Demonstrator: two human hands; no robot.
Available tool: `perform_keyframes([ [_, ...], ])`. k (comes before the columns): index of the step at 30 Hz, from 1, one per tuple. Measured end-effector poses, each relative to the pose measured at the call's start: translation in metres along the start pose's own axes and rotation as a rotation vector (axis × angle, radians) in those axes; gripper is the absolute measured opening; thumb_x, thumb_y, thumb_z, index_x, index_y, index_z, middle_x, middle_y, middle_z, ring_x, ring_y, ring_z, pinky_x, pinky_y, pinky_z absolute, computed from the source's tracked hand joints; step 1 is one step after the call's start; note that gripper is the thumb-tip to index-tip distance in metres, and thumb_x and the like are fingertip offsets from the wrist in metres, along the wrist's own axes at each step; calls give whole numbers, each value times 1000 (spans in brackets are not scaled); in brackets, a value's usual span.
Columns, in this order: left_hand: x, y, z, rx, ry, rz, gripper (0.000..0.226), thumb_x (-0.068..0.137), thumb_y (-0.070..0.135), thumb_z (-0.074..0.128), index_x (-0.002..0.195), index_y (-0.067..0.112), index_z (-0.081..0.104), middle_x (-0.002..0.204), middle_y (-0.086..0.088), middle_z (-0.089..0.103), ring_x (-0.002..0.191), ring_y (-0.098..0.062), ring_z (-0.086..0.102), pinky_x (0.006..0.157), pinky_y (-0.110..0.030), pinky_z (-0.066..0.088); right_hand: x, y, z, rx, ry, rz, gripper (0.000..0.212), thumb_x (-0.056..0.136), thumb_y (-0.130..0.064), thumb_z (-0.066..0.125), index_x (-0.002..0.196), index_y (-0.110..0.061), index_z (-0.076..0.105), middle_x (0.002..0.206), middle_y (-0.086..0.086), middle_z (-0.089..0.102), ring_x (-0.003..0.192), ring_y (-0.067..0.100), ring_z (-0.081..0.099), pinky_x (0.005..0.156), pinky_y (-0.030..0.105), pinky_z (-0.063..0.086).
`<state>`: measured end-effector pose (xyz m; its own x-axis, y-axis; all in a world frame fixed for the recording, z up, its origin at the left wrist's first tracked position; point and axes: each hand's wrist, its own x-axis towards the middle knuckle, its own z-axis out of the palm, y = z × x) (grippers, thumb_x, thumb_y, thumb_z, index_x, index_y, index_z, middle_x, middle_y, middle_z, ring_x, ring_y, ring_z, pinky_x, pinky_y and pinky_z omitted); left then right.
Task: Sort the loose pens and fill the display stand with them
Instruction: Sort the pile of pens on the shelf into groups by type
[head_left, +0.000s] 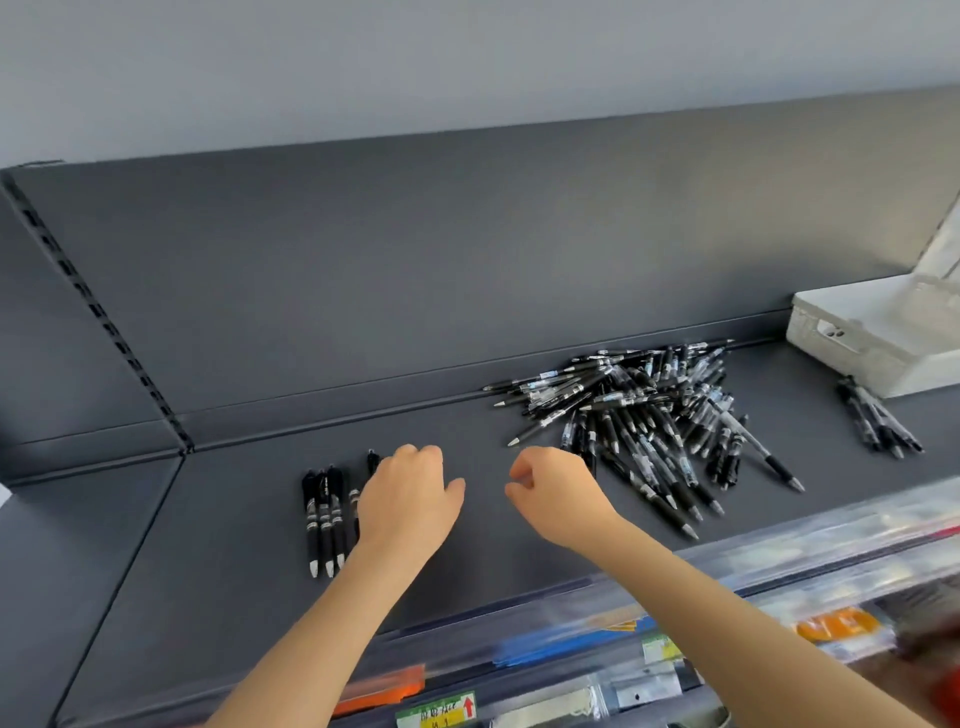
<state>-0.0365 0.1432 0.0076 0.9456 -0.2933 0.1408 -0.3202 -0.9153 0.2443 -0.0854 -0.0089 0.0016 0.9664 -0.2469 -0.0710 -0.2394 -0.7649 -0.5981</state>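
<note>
covering pen row: left hand, grip unclear | right hand curled, empty

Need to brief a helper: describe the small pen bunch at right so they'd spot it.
On the dark grey shelf, find the white plastic box at far right. Just before it lies a tight bunch of pens, far smaller than the big loose pile leftward.
</note>
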Motion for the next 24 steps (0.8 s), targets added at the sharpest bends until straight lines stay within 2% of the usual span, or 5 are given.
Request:
perform_keyframes([
  [5,-5,49,18,-73,-69,121,29,94,36,51,110,16,62,105,2,58,95,-18,58,77,-33,51,-13,57,-43,-89,59,106,16,92,-14,55,102,-5,63,98,10,67,92,26,62,81,34,52],
  [8,-5,73,30,-105,-93,160,27,95,35,51,112,17,62,109,3,58,98,-18,58,78,-31,50,-19,88,-60,-195,60,164,10,92,-14,53,94,-7,59,91,9,65,84,28,61,71,36,53],
  [14,10,119,51,-118,-109,138,21,95,31,52,105,17,63,102,3,58,93,-18,58,72,-30,48,-22,121,-75,-329,-7,149,34,94,-22,56,68,-15,35,67,-1,42,55,14,40,44,23,28],
  [21,28,152,76,-81,-153,16,22,95,30,56,104,11,59,103,-3,59,91,-23,59,73,-33,50,-15,129,-77,-338,-119,42,35,94,-27,59,72,-16,33,71,-3,39,71,21,46,56,26,36],
  [24,31,157,79,-83,-178,-46,16,93,19,57,105,10,58,104,-5,59,89,-24,60,71,-34,50,-13,127,-78,-354,-144,9,24,93,-23,59,89,-12,37,95,7,56,77,22,47,65,29,39],
])
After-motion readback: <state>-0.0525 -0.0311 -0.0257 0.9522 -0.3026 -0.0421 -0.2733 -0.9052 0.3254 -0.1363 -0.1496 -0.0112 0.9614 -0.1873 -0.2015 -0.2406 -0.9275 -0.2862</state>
